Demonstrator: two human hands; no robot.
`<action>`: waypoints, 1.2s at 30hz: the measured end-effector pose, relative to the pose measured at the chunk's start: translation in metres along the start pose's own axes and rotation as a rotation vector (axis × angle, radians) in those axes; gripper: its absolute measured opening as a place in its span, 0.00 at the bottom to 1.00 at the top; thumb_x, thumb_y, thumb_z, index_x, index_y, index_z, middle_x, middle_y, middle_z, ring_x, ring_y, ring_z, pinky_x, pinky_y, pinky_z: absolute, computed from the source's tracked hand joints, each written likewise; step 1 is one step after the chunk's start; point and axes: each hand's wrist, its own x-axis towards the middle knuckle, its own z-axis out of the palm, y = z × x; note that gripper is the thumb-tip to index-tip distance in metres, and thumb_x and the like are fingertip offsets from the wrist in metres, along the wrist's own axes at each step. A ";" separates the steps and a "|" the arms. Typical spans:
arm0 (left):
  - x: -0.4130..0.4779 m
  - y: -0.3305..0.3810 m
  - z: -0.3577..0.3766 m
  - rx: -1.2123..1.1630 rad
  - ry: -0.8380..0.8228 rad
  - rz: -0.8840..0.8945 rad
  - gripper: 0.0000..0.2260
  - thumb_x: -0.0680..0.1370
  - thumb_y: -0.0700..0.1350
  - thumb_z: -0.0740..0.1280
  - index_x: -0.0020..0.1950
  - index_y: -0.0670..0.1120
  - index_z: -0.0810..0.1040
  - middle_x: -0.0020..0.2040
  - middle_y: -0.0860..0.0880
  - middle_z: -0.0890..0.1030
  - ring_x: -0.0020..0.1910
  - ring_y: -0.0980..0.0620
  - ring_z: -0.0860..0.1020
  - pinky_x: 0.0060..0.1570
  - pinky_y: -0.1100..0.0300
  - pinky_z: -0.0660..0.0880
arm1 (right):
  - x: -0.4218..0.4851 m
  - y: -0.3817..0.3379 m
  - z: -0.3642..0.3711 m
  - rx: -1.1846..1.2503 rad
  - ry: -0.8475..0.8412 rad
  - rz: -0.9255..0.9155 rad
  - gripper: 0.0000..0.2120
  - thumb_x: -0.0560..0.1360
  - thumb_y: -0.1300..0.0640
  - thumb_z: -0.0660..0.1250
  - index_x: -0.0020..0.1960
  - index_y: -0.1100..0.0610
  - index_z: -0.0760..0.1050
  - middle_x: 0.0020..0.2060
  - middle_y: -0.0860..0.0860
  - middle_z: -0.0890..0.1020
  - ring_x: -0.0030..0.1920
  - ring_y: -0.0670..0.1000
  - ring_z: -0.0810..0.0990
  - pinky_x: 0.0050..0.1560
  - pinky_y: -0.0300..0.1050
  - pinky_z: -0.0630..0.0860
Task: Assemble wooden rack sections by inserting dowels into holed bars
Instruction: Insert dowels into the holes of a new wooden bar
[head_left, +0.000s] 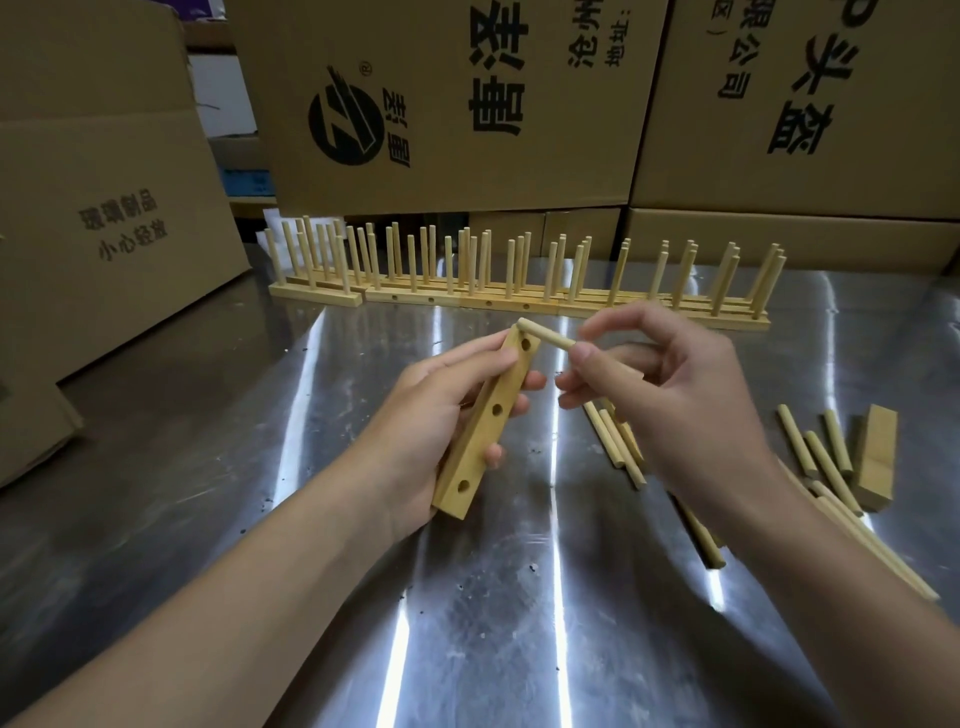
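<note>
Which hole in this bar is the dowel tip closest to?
The far-end hole, uppermost in view: the dowel in the right hand ends beside it. The other two lie farther down the bar.

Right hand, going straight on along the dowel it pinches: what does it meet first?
The right hand leads with its short pale wooden dowel, which would first meet the top end of the pale holed wooden bar gripped by the left hand, above its top hole. Contact unclear.
</note>
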 end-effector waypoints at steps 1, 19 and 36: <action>0.000 0.000 0.000 -0.010 -0.001 0.000 0.10 0.82 0.48 0.71 0.62 0.55 0.87 0.55 0.44 0.88 0.43 0.57 0.84 0.26 0.63 0.73 | -0.001 0.002 0.001 -0.057 -0.009 -0.020 0.05 0.82 0.59 0.71 0.57 0.53 0.82 0.38 0.50 0.88 0.40 0.50 0.89 0.44 0.38 0.80; -0.011 -0.005 0.007 0.347 0.016 0.334 0.15 0.84 0.46 0.71 0.69 0.56 0.83 0.53 0.51 0.88 0.48 0.54 0.84 0.30 0.58 0.77 | -0.009 -0.004 0.008 -0.577 0.013 -0.216 0.10 0.84 0.49 0.67 0.52 0.48 0.86 0.27 0.36 0.75 0.31 0.45 0.78 0.32 0.33 0.67; -0.013 -0.006 0.007 0.534 0.070 0.569 0.18 0.82 0.46 0.71 0.73 0.52 0.81 0.56 0.57 0.87 0.48 0.62 0.82 0.39 0.67 0.77 | -0.007 -0.012 0.011 0.170 -0.108 0.347 0.18 0.84 0.48 0.66 0.42 0.56 0.84 0.25 0.48 0.60 0.26 0.48 0.56 0.25 0.40 0.55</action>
